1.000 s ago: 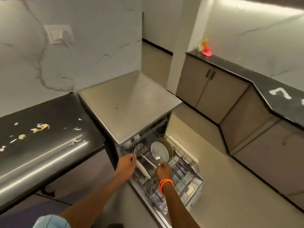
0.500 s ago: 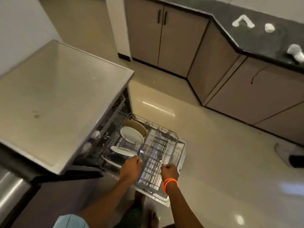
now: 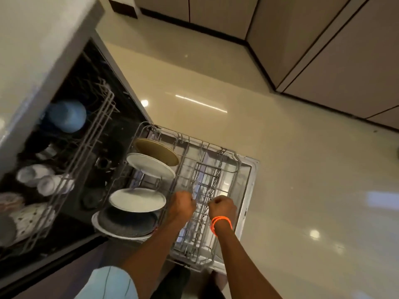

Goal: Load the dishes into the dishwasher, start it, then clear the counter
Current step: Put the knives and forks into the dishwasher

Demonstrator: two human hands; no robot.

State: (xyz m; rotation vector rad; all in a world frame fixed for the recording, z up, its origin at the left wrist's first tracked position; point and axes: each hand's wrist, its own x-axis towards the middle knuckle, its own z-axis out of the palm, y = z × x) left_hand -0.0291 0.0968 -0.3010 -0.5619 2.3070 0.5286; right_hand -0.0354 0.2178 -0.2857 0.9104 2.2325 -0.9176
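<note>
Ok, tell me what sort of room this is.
Most likely a home kitchen: an open dishwasher with plates standing in its pulled-out lower rack, cups in the upper rack, and base cabinets along the tiled floor.

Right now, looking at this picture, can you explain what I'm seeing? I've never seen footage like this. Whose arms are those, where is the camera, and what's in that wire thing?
There is no machine here. The camera sits on a person's head and looks down, so the two arms are that person's own. They stand at an open dishwasher with its lower rack pulled out over the door. Standing in the rack are a tan plate, two white plates, and a dark plate nearest the person. The upper rack holds a blue cup and white cups. The left hand and the right hand, the one with the orange wristband, are curled at the cutlery section, where a fork shows. What each holds is too blurred to tell.
</note>
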